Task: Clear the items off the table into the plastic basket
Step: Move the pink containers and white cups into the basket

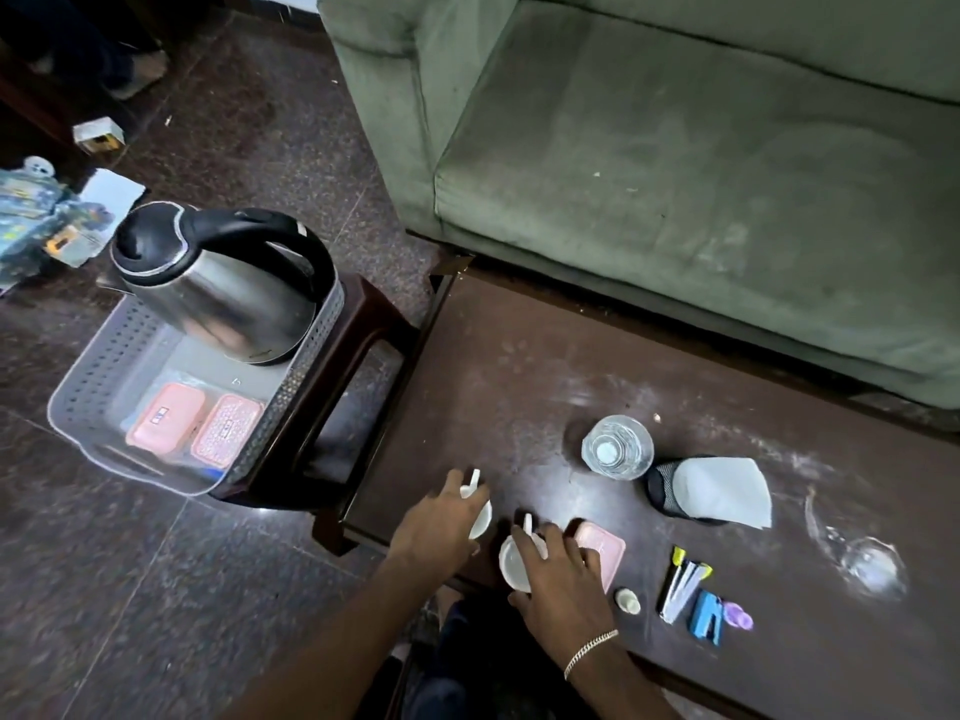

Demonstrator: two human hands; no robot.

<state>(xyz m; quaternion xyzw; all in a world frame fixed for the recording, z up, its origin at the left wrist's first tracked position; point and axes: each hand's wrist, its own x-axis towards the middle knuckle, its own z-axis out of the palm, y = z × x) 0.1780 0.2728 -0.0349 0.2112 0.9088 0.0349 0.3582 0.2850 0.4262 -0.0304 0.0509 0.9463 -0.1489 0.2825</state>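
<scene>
Two white bowls (511, 561) lie under both hands (558, 574).

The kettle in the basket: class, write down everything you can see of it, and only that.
The kettle has a shiny, steel-looking body with a black lid, a black looped handle and a dark base. It appears to stand upright at the far end of the pale perforated plastic basket, rising well above the rim. Its lid is shut. Its base rests on the basket floor and its handle side looks close to the basket wall; I cannot tell if they touch. Neither hand touches it.
</scene>
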